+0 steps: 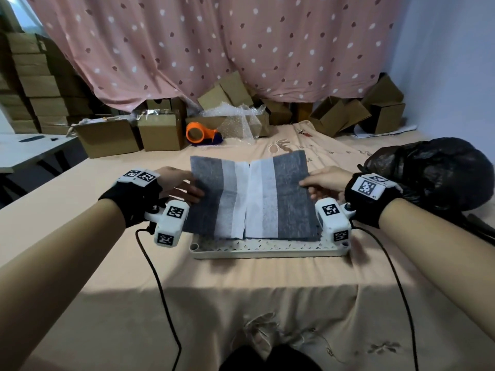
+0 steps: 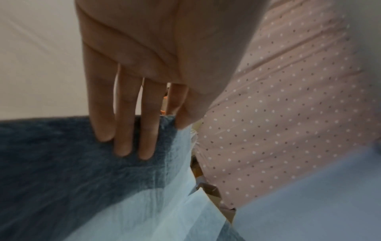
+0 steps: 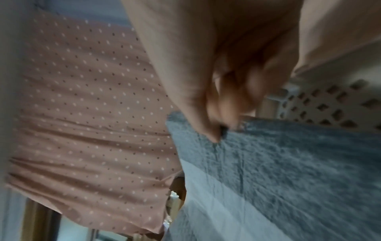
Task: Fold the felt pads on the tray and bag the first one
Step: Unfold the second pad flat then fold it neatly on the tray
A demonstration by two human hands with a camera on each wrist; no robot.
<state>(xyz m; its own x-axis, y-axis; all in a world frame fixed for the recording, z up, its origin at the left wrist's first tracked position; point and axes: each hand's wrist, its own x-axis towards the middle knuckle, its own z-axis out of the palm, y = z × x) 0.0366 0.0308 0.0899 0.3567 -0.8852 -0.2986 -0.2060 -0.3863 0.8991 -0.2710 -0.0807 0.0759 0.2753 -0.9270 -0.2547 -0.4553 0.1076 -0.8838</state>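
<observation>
A grey felt pad with white strips down its middle is lifted above the cream lattice tray, its two side edges raised and its centre sagging. My left hand holds the pad's left edge, fingers straight along the felt and the thumb behind it. My right hand pinches the right edge between thumb and fingertips, on the grey felt. More grey felt lies under the lifted pad on the tray.
A bulging black plastic bag lies right of the tray. An orange tape dispenser, bubble wrap and several cardboard boxes stand behind. A pink dotted curtain hangs at the back. Cables trail from both wrists.
</observation>
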